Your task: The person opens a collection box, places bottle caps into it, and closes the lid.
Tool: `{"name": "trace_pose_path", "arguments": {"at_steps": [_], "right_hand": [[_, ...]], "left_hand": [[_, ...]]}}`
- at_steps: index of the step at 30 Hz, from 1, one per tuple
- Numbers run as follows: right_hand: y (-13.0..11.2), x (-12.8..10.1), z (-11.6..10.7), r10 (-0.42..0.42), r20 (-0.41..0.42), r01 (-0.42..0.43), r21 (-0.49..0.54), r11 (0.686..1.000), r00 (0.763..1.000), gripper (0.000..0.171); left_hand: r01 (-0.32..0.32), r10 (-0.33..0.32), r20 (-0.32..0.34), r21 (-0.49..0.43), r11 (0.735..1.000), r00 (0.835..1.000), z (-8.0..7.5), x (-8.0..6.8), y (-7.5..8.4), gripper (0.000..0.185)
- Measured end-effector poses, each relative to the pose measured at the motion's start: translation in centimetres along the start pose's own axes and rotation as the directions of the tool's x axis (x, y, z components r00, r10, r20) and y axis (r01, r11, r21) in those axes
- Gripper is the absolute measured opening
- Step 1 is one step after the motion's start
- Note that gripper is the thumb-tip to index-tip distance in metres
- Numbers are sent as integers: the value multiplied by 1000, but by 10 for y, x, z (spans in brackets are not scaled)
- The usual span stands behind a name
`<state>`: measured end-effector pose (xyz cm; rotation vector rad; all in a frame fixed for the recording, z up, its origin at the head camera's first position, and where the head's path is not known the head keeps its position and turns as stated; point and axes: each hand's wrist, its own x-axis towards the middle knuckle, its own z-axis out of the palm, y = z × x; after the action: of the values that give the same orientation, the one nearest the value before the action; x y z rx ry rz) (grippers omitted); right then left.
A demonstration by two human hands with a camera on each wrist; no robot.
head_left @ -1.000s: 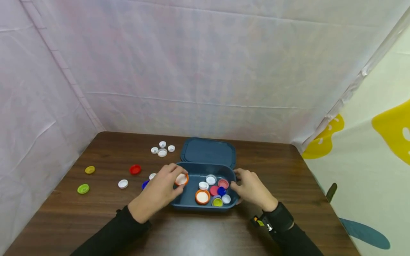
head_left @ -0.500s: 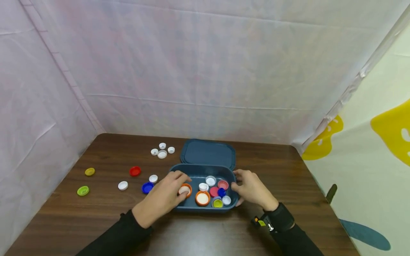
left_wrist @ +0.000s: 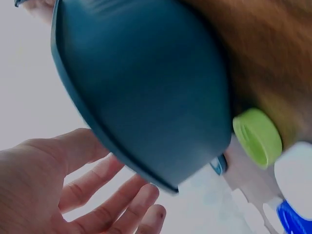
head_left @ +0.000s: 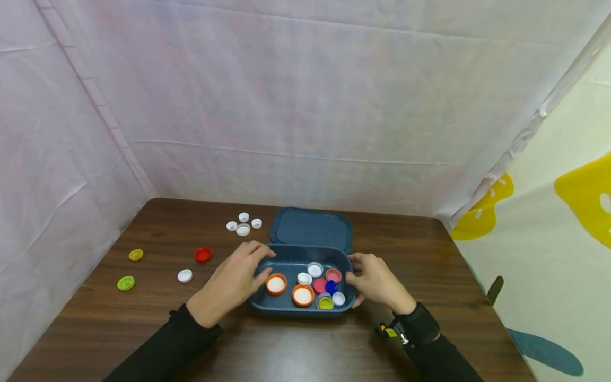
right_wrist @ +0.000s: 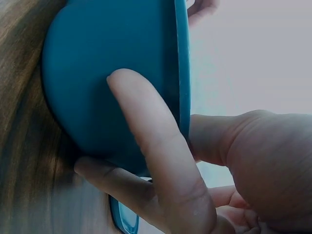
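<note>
Blue box (head_left: 303, 305), wrist-only thumb grip, right hand (right_wrist: 204, 161)

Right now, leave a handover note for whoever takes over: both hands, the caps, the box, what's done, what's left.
Left hand: open, empty, at the box's left end.
Right hand: grips the right end of the box, thumb over the rim.
Box: open on the table, lid flat behind it.
Done: about nine caps in the box, among them two orange caps.
Left: eight caps in view on the table, namely four white caps at the back, one white, red cap, two green caps.
</note>
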<state>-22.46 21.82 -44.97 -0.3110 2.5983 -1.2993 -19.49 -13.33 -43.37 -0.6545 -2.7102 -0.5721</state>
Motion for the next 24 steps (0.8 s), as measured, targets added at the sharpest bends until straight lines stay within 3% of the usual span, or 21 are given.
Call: {"name": "trace_pose_path", "arguments": {"at_steps": [6,11,19,24], "right_hand": [[1,0,0,1,-2,-1,5,1000,1000,53],[1,1,-1,-8,-6,8,-8,1000,1000,52],[2,1,-1,-11,-6,11,-1,1000,1000,52],[3,1,0,-21,-2,21,5,1000,1000,52]], "left_hand": [[77,-77,-15,-22,997,997,-10,3,-14,35],[129,-130,-19,-23,991,991,-22,8,-35,37],[259,-258,54,-10,966,965,-32,5,-75,38],[291,-290,83,4,957,953,-32,-1,-99,42]]}}
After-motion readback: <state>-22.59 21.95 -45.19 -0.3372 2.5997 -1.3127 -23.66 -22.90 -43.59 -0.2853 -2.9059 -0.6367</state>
